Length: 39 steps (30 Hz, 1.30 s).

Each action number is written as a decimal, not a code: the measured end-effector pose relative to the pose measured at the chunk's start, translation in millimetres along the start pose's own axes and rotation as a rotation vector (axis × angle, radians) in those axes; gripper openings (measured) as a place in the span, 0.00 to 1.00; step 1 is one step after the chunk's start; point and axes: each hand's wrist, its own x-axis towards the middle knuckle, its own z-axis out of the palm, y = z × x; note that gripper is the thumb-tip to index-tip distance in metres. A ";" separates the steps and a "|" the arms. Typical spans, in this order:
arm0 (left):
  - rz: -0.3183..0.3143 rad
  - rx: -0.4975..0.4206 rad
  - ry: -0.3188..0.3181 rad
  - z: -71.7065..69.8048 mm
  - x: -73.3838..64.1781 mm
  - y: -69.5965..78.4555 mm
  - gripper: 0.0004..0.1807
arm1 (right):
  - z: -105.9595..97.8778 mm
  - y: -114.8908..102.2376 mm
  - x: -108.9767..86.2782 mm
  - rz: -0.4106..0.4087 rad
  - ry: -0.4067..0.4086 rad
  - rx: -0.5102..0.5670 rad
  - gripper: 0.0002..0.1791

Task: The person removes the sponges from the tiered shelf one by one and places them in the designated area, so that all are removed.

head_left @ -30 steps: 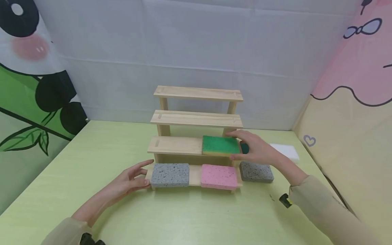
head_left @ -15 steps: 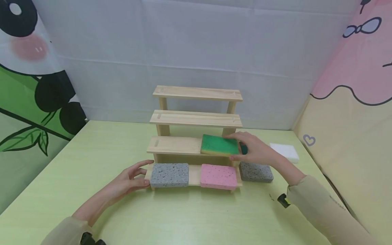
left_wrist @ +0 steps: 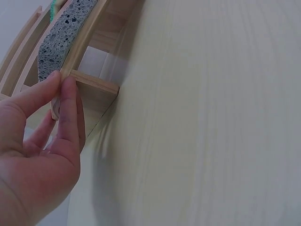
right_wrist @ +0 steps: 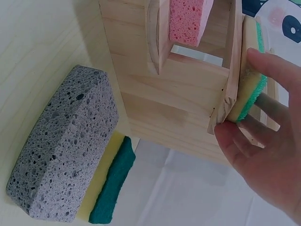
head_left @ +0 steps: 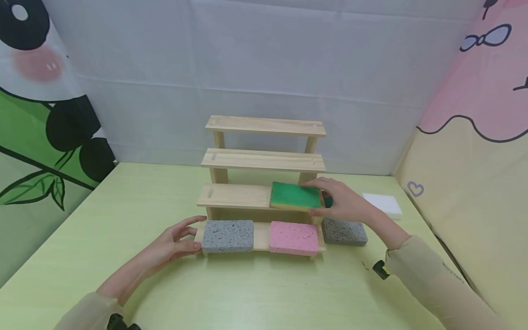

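A stepped wooden rack [head_left: 264, 160] stands in the middle of the table. At the left end of its lowest board, my left hand [head_left: 179, 245] pinches the wood between thumb and fingers, as the left wrist view shows. A grey speckled sponge [head_left: 228, 236] lies beside these fingertips, on the same board as a pink sponge [head_left: 294, 238]. My right hand [head_left: 340, 199] holds a green-and-yellow scouring sponge [head_left: 294, 195] by its right end, on the right half of the second board from the bottom. The sponge's green side faces up.
Right of the rack lie a darker grey sponge [head_left: 344, 231], a white sponge [head_left: 382, 206] and another yellow-and-green scouring sponge [right_wrist: 110, 181], mostly hidden in the head view. A white cloth wall [head_left: 264, 68] is behind the rack; a printed panel [head_left: 474, 160] borders the right side.
The green-and-yellow scouring sponge and my right hand have shifted very slightly left along the board. My left hand has kept its place on the rack.
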 end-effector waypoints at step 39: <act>-0.016 0.017 0.021 -0.9 1.4 -0.7 0.43 | -28.8 36.7 -64.5 0.011 0.217 0.070 0.41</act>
